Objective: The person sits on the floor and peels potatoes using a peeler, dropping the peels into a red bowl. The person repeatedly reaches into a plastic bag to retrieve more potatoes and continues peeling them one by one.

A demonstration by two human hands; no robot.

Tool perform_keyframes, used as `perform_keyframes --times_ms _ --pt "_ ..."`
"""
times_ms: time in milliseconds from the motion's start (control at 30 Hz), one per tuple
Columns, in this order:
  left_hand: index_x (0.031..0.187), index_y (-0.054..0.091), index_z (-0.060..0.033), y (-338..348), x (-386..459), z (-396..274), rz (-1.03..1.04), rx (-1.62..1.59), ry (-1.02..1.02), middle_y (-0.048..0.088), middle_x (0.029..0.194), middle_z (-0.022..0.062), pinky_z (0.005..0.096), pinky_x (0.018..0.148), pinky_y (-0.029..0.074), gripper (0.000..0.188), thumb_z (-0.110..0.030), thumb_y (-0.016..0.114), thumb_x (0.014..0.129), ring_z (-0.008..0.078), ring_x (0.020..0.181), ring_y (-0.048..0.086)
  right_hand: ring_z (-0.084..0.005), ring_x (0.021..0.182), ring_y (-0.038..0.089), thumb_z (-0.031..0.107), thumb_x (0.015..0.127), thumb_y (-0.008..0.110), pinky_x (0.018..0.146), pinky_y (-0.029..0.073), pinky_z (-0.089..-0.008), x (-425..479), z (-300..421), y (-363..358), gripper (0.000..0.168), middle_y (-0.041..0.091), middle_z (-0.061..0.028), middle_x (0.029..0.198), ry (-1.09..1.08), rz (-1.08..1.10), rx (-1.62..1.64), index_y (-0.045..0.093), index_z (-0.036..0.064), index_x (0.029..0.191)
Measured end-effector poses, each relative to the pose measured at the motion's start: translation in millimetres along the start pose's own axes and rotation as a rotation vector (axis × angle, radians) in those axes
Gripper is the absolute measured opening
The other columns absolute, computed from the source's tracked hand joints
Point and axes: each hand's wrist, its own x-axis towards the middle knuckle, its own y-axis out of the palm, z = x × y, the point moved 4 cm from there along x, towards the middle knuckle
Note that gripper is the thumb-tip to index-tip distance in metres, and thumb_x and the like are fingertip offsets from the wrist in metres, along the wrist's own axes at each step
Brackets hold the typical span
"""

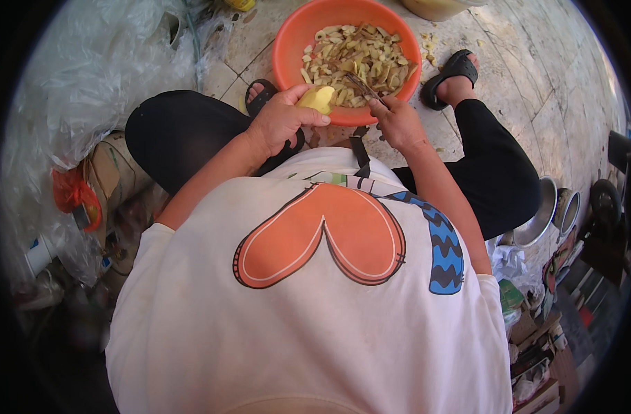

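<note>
My left hand [284, 116] grips a peeled yellow potato [317, 99] at the near left rim of an orange plastic basin [287, 57]. In my right hand [399, 121] is a knife or peeler [364, 87] with a dark, stained blade, pointing up and left over the basin. A small gap separates the blade from the potato. Brown and pale potato peelings [367, 57] heap up inside the basin. The tool's handle is mostly hidden by my fingers.
Tiled floor [507, 67] surrounds the basin, with scraps of peel on it. A pale container [434, 8] stands beyond at the top. Clear plastic sheeting [87, 77] lies at left. Metal bowls [540, 215] stand by my right knee. My sandalled feet [452, 77] flank the basin.
</note>
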Motion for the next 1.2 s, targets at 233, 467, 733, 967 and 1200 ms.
perform_keyframes --times_ms 233,467,733,967,1200 --pt "0.122 0.056 -0.0016 5 1 -10 -0.095 -0.128 0.129 0.062 0.102 0.0013 0.025 0.075 0.046 0.043 -0.009 0.07 0.081 0.0101 0.088 0.057 -0.0415 0.09 0.062 0.034 0.094 0.056 0.078 0.048 -0.0435 -42 50 5 0.035 0.065 -0.0246 0.091 -0.39 -0.104 0.007 0.061 0.0 0.104" --pt "0.121 0.056 -0.0014 5 -3 -5 -0.042 -0.117 0.049 0.06 0.106 0.0043 0.0287 0.081 0.047 0.042 -0.006 0.068 0.081 0.0147 0.089 0.059 -0.041 0.091 0.062 0.035 0.093 0.055 0.08 0.048 -0.0448 -18 30 15 0.036 0.065 -0.0248 0.092 -0.305 -0.177 -0.097 0.062 0.001 0.104" --pt "0.125 0.05 -0.0033 1 -1 -1 0.057 -0.282 -0.038 0.059 0.104 0.0075 0.033 0.076 0.051 0.045 -0.006 0.065 0.082 0.0202 0.088 0.062 -0.0407 0.092 0.062 0.033 0.094 0.056 0.08 0.048 -0.0429 -21 33 7 0.035 0.065 -0.0252 0.093 -0.282 -0.098 0.034 0.062 0.0 0.105" --pt "0.115 0.051 -0.0068 8 -1 -4 -0.032 -0.115 -0.041 0.059 0.091 0.0037 0.0292 0.058 0.044 0.035 -0.01 0.064 0.083 0.0156 0.073 0.058 -0.0415 0.084 0.063 0.032 0.093 0.057 0.072 0.049 -0.0452 -42 53 14 0.032 0.065 -0.0246 0.086 -0.431 -0.03 -0.066 0.06 0.001 0.1" --pt "0.123 0.051 -0.0057 11 -11 -5 0.117 -0.255 -0.033 0.058 0.093 0.0039 0.0286 0.069 0.045 0.046 -0.005 0.063 0.079 0.015 0.079 0.056 -0.0308 0.076 0.063 0.031 0.096 0.057 0.07 0.048 -0.0368 -1 9 10 0.03 0.064 -0.0162 0.079 -0.135 -0.131 -0.15 0.062 0.002 0.099"
